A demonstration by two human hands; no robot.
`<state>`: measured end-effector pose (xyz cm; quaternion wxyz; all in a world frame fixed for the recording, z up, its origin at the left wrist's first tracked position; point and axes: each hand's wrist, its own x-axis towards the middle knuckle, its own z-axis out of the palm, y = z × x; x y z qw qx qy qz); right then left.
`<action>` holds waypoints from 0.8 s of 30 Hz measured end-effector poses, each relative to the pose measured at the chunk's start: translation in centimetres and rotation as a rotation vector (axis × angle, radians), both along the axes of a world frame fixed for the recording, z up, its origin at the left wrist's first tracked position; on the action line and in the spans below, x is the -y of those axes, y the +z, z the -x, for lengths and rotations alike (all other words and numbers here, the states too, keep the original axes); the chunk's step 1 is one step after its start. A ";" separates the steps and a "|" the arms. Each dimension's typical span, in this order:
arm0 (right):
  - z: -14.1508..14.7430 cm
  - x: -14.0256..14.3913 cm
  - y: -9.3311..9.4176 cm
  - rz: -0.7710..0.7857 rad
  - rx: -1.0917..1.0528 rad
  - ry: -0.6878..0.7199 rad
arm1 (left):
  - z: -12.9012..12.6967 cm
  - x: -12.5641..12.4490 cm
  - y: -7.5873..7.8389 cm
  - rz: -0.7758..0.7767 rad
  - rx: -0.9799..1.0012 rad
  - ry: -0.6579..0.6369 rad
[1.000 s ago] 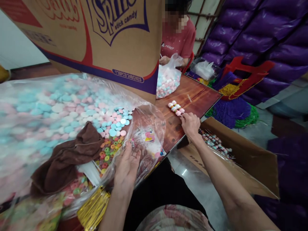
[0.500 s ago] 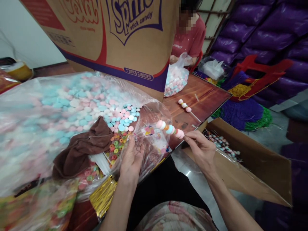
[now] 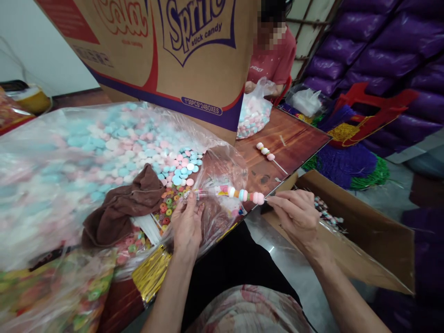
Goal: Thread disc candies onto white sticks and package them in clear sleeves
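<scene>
My right hand [image 3: 294,215] pinches the stick of a candy skewer [image 3: 244,195] strung with pink, blue and white discs, held level over the table's near edge. Its tip lies inside a narrow clear printed wrapper [image 3: 208,192] that my left hand [image 3: 187,224] holds by its end. Under my left hand lies a big clear bag of pastel candy discs [image 3: 104,148], with small coloured ring candies [image 3: 169,206] and a brown cloth [image 3: 125,208] on it. A second skewer [image 3: 266,151] rests on the wooden table [image 3: 298,138].
A tall "stick candy" carton [image 3: 173,51] stands behind the bag. A person in a red shirt [image 3: 274,60] sits across with a smaller candy bag [image 3: 253,115]. An open carton holding finished skewers [image 3: 347,222] sits at my right. Gold twist ties [image 3: 149,277] lie near my lap.
My right hand took one skewer off the table, leaving one there, and brought it toward me. Its tip has slid into the wrapper in my left hand.
</scene>
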<state>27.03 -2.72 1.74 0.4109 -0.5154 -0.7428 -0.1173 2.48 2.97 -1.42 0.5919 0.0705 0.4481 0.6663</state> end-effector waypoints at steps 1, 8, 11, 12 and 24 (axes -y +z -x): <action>0.0 0.0 0.0 0.008 -0.011 0.017 | 0.0 0.0 0.0 -0.014 -0.021 -0.011; 0.6 0.3 -0.2 0.135 -0.205 0.060 | 0.0 0.2 0.4 -0.068 -0.145 -0.005; 0.7 0.3 -0.6 0.237 -0.294 0.075 | 0.0 0.3 0.4 -0.094 -0.139 -0.046; 0.8 0.3 -0.7 0.272 -0.314 0.077 | 0.0 0.3 0.4 -0.106 -0.127 -0.062; 1.8 0.4 -0.4 0.411 -0.188 0.094 | -0.8 0.9 0.1 -0.137 -0.114 -0.122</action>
